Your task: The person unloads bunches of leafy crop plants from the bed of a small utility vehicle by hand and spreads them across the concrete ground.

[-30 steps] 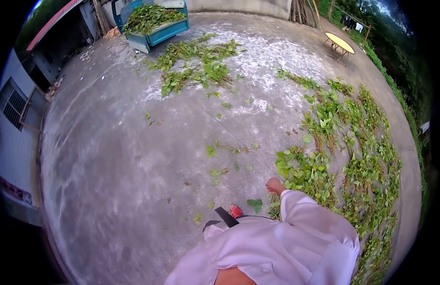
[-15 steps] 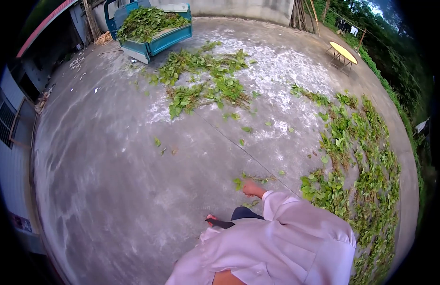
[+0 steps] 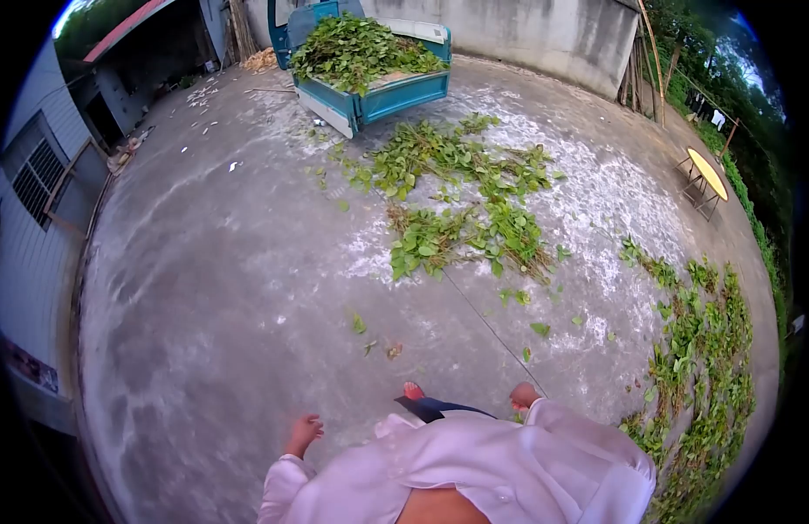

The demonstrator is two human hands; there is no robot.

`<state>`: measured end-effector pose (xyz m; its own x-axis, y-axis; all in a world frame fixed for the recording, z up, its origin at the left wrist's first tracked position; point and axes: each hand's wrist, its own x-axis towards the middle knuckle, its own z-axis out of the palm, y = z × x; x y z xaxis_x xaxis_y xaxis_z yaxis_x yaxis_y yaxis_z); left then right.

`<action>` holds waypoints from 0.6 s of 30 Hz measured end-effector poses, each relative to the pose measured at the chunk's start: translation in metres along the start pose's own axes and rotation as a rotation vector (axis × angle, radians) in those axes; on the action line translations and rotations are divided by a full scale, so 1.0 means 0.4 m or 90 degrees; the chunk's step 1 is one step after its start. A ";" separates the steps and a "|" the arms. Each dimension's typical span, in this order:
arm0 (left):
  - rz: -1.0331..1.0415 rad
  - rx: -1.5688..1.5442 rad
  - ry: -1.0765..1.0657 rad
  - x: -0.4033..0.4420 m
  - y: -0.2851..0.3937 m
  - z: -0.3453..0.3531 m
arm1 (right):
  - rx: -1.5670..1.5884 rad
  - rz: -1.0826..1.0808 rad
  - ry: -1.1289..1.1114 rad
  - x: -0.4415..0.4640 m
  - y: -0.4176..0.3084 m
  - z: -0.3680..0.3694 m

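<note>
My left hand (image 3: 306, 430) hangs out to the left above the bare concrete, its fingers partly spread and nothing in them. At the right, my right hand (image 3: 523, 396) is closed with the fingers curled in. Whatever it may hold is hidden. A small bit of green shows just below it, but I cannot tell whether it is held or lies on the ground. Nearest ahead are loose leaves (image 3: 540, 329) on the concrete. Farther off, leafy plants with stems (image 3: 461, 162) lie in a loose heap behind a blue truck bed (image 3: 404, 98).
Cut plants (image 3: 701, 367) cover a long strip along the right. More greenery (image 3: 361, 52) is piled in the truck bed. A yellow-topped table (image 3: 707, 175) stands at the far right, a concrete wall (image 3: 544, 44) at the back. My foot (image 3: 413, 390) is stepping forward.
The view has tilted up and turned left. My left hand has swung into sight. The leafy stem seen by my right hand earlier no longer shows. My foot has come forward.
</note>
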<state>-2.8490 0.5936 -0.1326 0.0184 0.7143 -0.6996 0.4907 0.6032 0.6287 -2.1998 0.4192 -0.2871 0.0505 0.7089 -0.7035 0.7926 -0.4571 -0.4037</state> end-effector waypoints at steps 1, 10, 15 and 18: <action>-0.040 0.025 -0.036 0.013 0.012 -0.014 | 0.034 0.025 -0.019 0.084 -0.082 -0.073; -0.109 0.287 0.011 0.321 -0.001 -0.220 | 0.314 -0.030 0.104 0.733 -0.942 -0.775; -0.126 0.271 0.001 0.690 0.229 -0.411 | 0.317 0.049 0.038 0.988 -1.038 -0.882; -0.138 0.156 0.001 0.986 0.463 -0.552 | 0.302 0.149 -0.016 1.079 -0.988 -0.917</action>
<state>-2.9432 1.0655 -0.2172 -0.1104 0.5790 -0.8078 0.6784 0.6379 0.3645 -2.2682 1.1028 -0.2167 0.1737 0.5483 -0.8180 0.3995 -0.7985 -0.4504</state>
